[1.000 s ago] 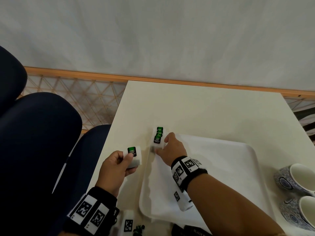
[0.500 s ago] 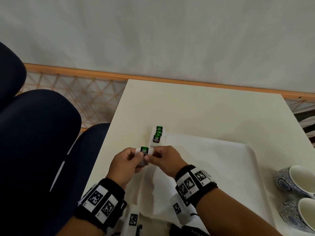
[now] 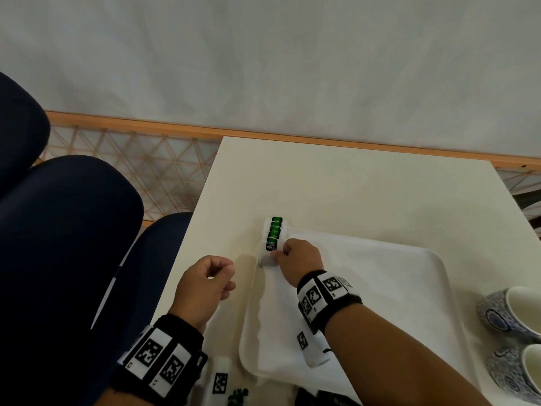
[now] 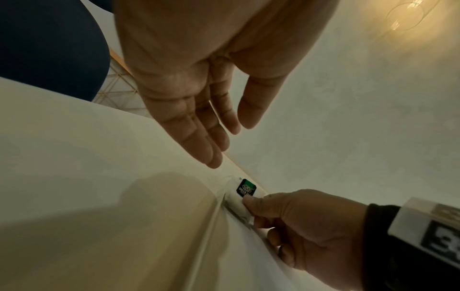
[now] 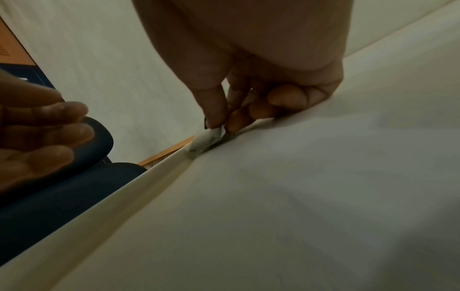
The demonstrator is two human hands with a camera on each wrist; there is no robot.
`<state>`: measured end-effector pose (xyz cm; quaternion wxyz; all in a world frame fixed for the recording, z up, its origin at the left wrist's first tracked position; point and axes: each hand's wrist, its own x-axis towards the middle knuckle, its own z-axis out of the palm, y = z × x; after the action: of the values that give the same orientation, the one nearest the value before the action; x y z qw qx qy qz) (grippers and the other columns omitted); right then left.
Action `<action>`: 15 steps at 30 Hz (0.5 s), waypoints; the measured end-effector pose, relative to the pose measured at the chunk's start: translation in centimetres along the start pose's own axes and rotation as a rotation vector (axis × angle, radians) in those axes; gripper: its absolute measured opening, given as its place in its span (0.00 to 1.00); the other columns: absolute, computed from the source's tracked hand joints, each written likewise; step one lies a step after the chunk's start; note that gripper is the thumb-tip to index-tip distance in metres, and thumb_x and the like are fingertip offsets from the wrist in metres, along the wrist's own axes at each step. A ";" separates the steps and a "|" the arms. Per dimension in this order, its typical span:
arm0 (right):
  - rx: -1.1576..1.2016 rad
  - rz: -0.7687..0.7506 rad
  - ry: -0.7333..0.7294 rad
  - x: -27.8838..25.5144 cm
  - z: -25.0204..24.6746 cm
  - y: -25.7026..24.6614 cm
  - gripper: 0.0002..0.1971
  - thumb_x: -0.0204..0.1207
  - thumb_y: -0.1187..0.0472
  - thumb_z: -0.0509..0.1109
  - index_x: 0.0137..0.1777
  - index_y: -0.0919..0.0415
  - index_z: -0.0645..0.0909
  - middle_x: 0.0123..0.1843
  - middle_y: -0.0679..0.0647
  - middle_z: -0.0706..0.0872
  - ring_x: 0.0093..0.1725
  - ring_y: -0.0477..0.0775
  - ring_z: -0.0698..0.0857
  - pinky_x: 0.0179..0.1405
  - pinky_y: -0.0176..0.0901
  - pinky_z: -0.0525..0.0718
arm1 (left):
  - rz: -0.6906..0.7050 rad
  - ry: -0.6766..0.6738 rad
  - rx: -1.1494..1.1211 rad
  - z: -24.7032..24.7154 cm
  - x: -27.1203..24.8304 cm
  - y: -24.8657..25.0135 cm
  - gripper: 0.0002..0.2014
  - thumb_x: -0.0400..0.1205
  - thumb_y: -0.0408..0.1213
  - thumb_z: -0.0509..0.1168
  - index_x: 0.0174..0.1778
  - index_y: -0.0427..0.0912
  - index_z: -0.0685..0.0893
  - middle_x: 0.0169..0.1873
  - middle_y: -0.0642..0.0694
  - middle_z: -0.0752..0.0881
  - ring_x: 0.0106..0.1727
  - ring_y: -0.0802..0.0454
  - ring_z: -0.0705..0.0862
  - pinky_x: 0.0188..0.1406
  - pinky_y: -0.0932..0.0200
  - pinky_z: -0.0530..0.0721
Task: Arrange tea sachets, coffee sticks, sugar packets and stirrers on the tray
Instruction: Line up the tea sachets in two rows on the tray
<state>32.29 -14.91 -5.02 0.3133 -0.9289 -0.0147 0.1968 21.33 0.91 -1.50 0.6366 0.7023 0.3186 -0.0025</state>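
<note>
Fingertips of our right hand are pinching a light, floppy tea sachet by its near edge at the tray corner, while our left hand is hanging loosely curled, empty.

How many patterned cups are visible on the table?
2, both at the table's right edge beside the tray: far cup, near cup. Both are cropped by the frame, so more may sit outside it.

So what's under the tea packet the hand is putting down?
The right hand pinches the nearest green tea sachet, which lies on the white tray by its left rim, overlapping the sachet row behind it. The tray surface directly beneath is covered.
</note>
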 end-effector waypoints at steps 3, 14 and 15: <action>-0.018 0.009 -0.001 0.0 0.1 -0.2 0.18 0.80 0.49 0.67 0.30 0.52 0.68 0.33 0.48 0.75 0.38 0.53 0.76 0.27 0.38 0.67 | -0.009 0.004 0.007 -0.2 -0.1 -0.2 0.03 0.82 0.32 0.66 0.46 0.42 0.85 0.47 0.40 0.88 0.43 0.45 0.88 0.44 0.52 0.86; 0.120 0.049 -0.020 -0.8 0.2 -0.2 0.28 0.67 0.44 0.79 0.54 0.54 0.66 0.44 0.49 0.80 0.43 0.54 0.80 0.38 0.44 0.76 | -0.012 0.034 0.020 -1.6 -0.4 -0.6 0.03 0.81 0.33 0.67 0.46 0.42 0.86 0.47 0.41 0.88 0.42 0.46 0.89 0.41 0.54 0.84; 0.102 0.042 -0.020 -0.7 0.2 -0.2 0.28 0.67 0.45 0.79 0.54 0.53 0.66 0.45 0.50 0.80 0.44 0.55 0.81 0.40 0.45 0.77 | -0.007 0.040 0.027 -1.9 -0.5 -0.6 0.03 0.81 0.34 0.67 0.46 0.43 0.86 0.47 0.42 0.88 0.42 0.46 0.89 0.41 0.55 0.84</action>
<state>31.54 -14.75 -4.84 0.3561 -0.9097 0.0116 0.2132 19.87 2.33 -1.50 0.6205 0.7097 0.3337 0.0051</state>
